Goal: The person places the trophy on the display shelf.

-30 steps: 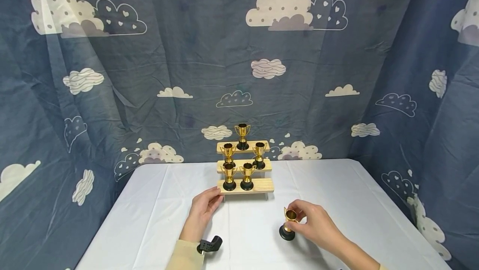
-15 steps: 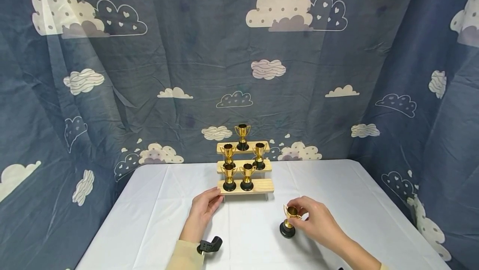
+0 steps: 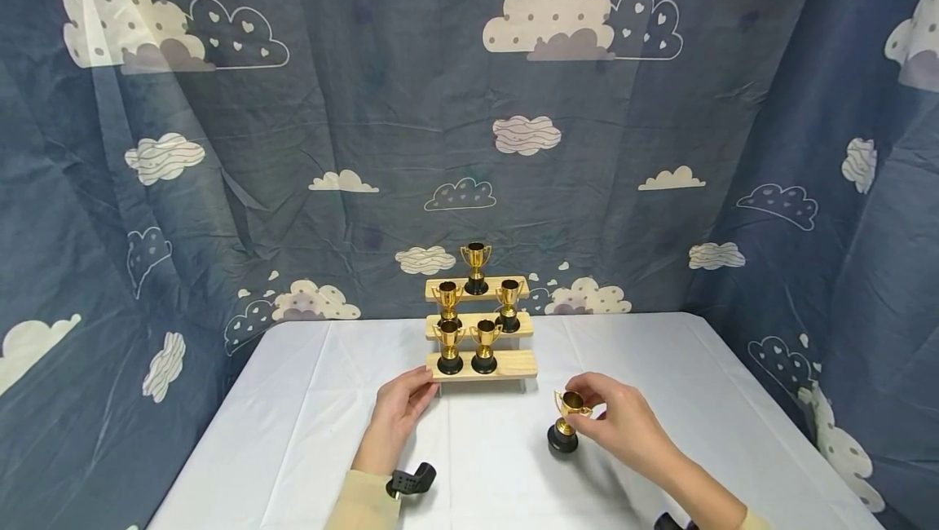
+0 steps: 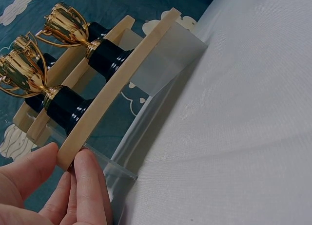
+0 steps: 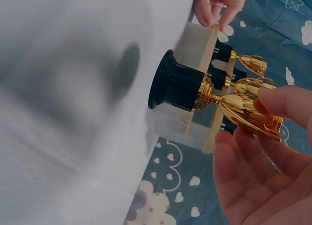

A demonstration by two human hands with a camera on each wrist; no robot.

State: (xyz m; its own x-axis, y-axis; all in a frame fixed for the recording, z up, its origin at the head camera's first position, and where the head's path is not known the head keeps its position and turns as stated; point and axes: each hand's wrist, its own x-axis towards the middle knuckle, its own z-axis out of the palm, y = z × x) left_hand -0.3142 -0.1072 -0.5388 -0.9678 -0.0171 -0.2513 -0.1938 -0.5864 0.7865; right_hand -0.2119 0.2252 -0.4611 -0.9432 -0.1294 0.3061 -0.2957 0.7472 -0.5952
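Note:
My right hand [image 3: 622,424] pinches the cup of a small gold trophy [image 5: 175,86] with a black base. The trophy is upright, and in the right wrist view a gap and a shadow show between its base and the white cloth. A three-step wooden rack [image 3: 513,364] on clear supports stands near the back of the table. My left hand [image 3: 396,412] pinches the left end of its lowest board [image 4: 114,91] between thumb and fingers. On that board stand two trophies [image 3: 484,346], at the left and middle. Two more trophies [image 3: 509,306] stand on the middle step and one trophy [image 3: 475,267] on the top.
White cloth covers the table [image 3: 484,465]. A dark blue curtain [image 3: 381,106] with cloud prints hangs close behind the rack and along both sides. A black strap device [image 3: 412,479] sits on the left wrist.
My right hand has raised the trophy and carried it a little away from me, toward the rack. The left hand and the rack have stayed in place.

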